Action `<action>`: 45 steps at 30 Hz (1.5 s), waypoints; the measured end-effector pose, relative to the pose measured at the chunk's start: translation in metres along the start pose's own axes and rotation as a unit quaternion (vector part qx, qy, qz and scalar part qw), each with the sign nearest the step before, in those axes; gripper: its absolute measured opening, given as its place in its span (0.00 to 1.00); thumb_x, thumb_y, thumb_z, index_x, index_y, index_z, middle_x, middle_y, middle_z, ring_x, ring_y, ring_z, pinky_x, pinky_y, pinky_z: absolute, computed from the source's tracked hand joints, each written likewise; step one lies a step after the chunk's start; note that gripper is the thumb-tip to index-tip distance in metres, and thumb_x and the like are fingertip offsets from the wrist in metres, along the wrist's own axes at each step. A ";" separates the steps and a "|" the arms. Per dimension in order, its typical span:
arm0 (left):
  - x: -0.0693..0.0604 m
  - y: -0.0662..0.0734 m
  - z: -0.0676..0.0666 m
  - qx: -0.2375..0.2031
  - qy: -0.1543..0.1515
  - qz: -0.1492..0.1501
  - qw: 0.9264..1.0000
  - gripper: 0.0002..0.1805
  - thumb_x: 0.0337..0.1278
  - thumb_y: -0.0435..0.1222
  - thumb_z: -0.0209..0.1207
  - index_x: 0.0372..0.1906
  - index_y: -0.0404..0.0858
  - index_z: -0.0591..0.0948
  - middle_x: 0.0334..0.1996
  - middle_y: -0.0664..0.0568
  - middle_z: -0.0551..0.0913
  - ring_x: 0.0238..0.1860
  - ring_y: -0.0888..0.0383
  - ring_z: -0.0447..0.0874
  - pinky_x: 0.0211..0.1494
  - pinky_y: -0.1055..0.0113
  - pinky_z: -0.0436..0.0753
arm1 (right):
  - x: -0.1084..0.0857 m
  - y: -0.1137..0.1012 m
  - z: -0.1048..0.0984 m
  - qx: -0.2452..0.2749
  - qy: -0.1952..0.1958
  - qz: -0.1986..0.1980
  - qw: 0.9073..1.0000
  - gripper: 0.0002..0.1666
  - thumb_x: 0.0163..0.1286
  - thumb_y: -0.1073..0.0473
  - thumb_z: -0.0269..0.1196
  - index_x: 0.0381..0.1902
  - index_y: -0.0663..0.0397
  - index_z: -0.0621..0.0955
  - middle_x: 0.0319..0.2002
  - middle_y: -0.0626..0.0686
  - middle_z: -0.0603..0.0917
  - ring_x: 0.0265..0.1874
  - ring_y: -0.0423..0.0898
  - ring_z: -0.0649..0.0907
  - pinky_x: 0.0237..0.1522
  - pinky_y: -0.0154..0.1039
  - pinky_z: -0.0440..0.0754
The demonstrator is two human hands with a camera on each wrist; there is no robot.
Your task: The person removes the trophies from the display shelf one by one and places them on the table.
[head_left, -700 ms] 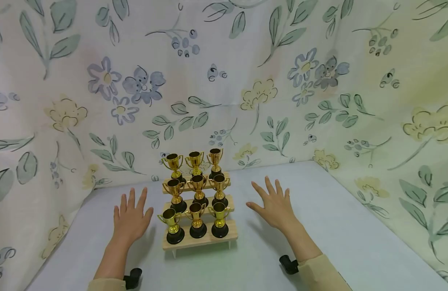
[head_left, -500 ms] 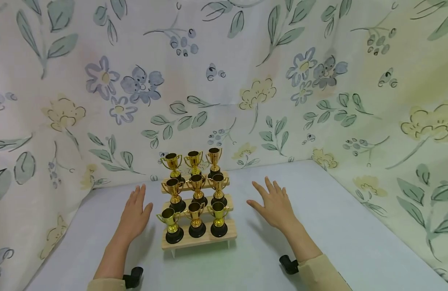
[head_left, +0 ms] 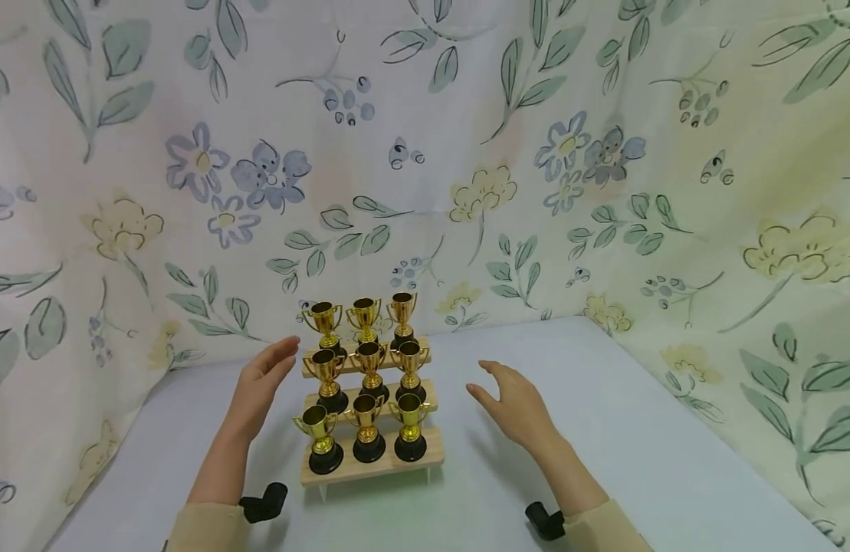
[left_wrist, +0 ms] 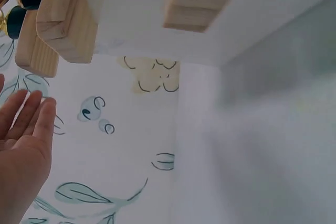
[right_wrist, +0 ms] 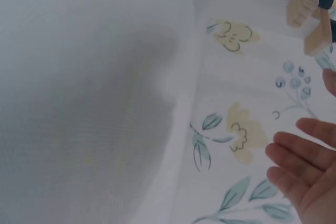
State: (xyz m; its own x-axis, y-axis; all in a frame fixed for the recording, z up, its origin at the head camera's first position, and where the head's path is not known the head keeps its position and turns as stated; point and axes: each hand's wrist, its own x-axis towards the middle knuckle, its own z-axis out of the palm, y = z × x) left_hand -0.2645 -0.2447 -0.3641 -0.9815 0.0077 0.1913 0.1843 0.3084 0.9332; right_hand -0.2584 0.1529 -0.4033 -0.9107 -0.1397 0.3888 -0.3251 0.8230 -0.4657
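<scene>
One left hand [head_left: 262, 383], fingers loosely extended and holding nothing, is raised just beside a tiered wooden stand [head_left: 349, 469]. Nine gold trophies [head_left: 371, 362] stand upright on it, three per tier, above a white table [head_left: 397, 525]. Right hand [head_left: 517, 402]: apart from the stand, thumb spread from fingers, likewise holding nothing.
</scene>
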 end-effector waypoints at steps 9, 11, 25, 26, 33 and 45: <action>0.008 -0.012 0.004 -0.032 -0.021 -0.005 0.999 0.30 0.73 0.48 0.52 0.73 0.40 0.67 0.58 0.71 0.74 0.64 0.73 0.69 0.74 0.76 0.68 | -0.015 -0.006 0.002 0.021 0.023 -0.001 1.000 0.29 0.70 0.41 0.61 0.60 0.53 0.80 0.58 0.55 0.84 0.60 0.55 0.82 0.62 0.55 0.80; 0.005 -0.013 0.002 -0.023 -0.022 -0.004 0.999 0.30 0.72 0.48 0.53 0.73 0.41 0.67 0.59 0.70 0.75 0.61 0.76 0.70 0.66 0.84 0.70 | -0.016 -0.009 0.001 0.030 0.032 -0.011 0.999 0.28 0.70 0.42 0.62 0.59 0.53 0.81 0.57 0.55 0.85 0.58 0.54 0.83 0.61 0.54 0.81; -0.008 -0.034 -0.006 -0.067 -0.058 -0.002 0.996 0.38 0.70 0.43 0.57 0.77 0.35 0.56 0.76 0.42 0.61 0.56 0.87 0.71 0.58 0.91 0.71 | -0.019 -0.018 0.004 0.048 0.051 -0.049 0.996 0.23 0.69 0.46 0.64 0.56 0.51 0.83 0.53 0.51 0.87 0.53 0.51 0.86 0.56 0.51 0.84; -0.009 -0.035 -0.006 -0.070 -0.057 -0.002 0.996 0.38 0.70 0.43 0.57 0.77 0.35 0.56 0.75 0.46 0.63 0.56 0.86 0.72 0.58 0.91 0.71 | -0.019 -0.019 0.004 0.053 0.053 -0.053 0.996 0.22 0.68 0.46 0.65 0.55 0.50 0.83 0.53 0.51 0.87 0.53 0.50 0.86 0.55 0.51 0.85; -0.007 -0.041 0.001 -0.105 -0.055 0.005 0.993 0.38 0.70 0.42 0.57 0.77 0.35 0.56 0.75 0.48 0.62 0.60 0.84 0.69 0.60 0.91 0.70 | -0.020 -0.027 0.002 0.097 0.064 -0.092 0.989 0.19 0.67 0.51 0.66 0.54 0.49 0.84 0.52 0.49 0.88 0.50 0.50 0.87 0.51 0.47 0.87; 0.000 -0.039 0.005 -0.150 -0.035 0.024 0.988 0.36 0.71 0.41 0.55 0.76 0.32 0.57 0.65 0.67 0.71 0.60 0.85 0.71 0.61 0.91 0.70 | -0.022 -0.041 0.002 0.111 0.059 -0.132 0.983 0.17 0.67 0.55 0.67 0.53 0.50 0.84 0.50 0.49 0.89 0.49 0.47 0.88 0.51 0.45 0.87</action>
State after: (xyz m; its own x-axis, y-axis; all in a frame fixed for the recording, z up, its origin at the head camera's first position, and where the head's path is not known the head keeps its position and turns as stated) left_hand -0.2724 -0.2523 -0.4023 -0.9707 0.0836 0.2252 0.2268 0.0097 0.9739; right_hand -0.2257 0.1205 -0.3945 -0.7555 -0.2561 0.6031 -0.6056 0.6241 -0.4937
